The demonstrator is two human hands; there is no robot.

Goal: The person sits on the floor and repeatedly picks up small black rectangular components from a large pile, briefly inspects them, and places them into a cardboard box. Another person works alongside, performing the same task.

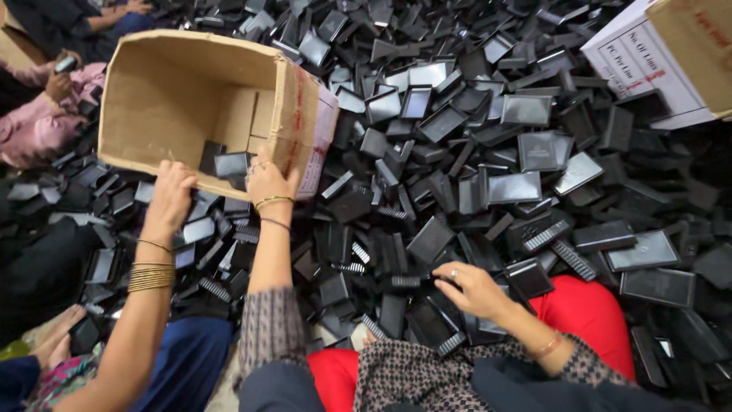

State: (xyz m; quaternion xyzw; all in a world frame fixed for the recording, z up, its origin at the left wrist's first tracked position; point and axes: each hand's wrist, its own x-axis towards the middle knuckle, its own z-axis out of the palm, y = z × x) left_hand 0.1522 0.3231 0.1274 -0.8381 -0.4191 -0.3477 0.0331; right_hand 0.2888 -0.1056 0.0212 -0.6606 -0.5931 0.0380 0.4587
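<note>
A huge heap of black plastic case parts (488, 152) covers the floor. An open cardboard box (183, 84) lies tilted on the heap at upper left, with a few black parts (229, 164) inside. My left hand (271, 183) grips the box's lower front edge. My right hand (469, 288) is down by my red-clad knee (587, 313). Its fingers are closed on a black plastic piece (436, 284) at the near side of the heap.
A co-worker's hand (169, 197) with gold bangles holds the same box edge, left of my hand. Another person in pink (38, 114) sits at far left. A white-labelled carton (656, 53) stands at upper right. Small ribbed black combs (573, 259) are mixed into the heap.
</note>
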